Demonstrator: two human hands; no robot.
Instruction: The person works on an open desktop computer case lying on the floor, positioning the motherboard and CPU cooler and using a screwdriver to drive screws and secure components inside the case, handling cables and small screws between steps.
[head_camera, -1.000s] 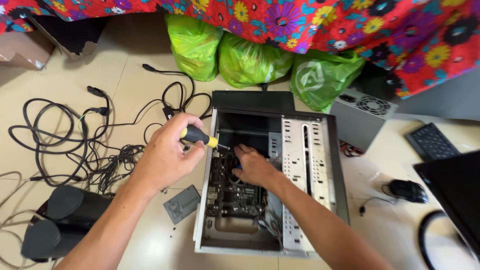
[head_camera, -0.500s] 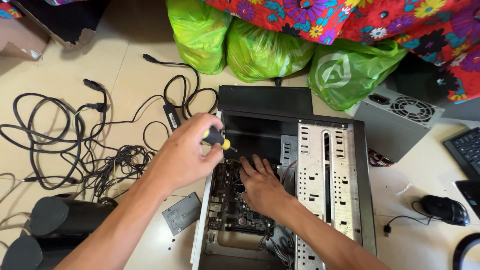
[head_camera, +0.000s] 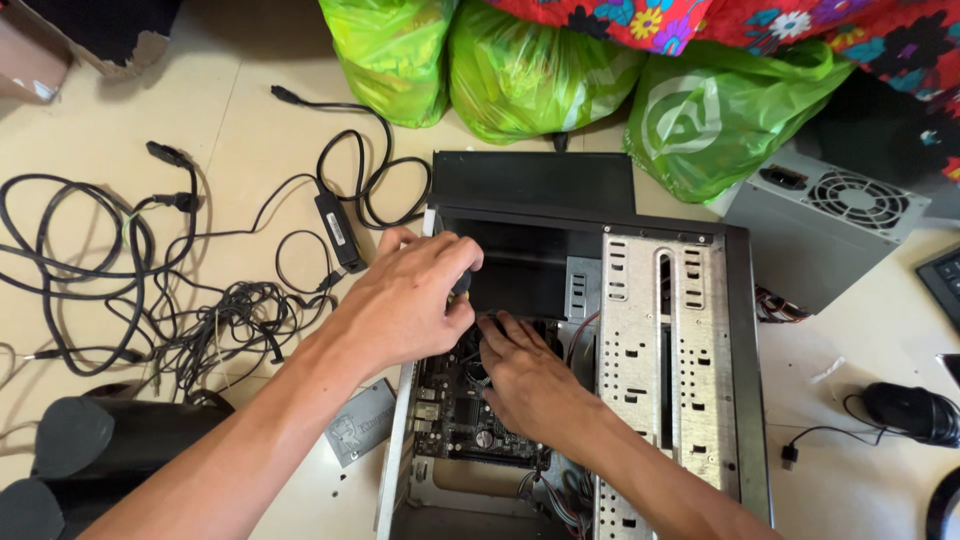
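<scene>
Three plastic bags (head_camera: 545, 65) along the upper edge are bright lime green; the right one carries a pale white round emblem. Above them at the upper right, a cloth (head_camera: 800, 25) is red with blue, yellow and white flowers. The floor (head_camera: 240, 130) is cream. Black cables (head_camera: 150, 290) tangle at the left. The computer case (head_camera: 665, 340) is black outside with silver-grey perforated metal inside, and its circuit board (head_camera: 460, 415) is dark. The power supply (head_camera: 825, 220) at the right is grey. Black speakers (head_camera: 110, 450) sit lower left, a black mouse (head_camera: 910, 412) lower right.

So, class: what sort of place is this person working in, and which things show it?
Probably a room at home, used for computer repair: an open computer case on a tiled floor, loose cables, and flowered cloth above green bags.
</scene>
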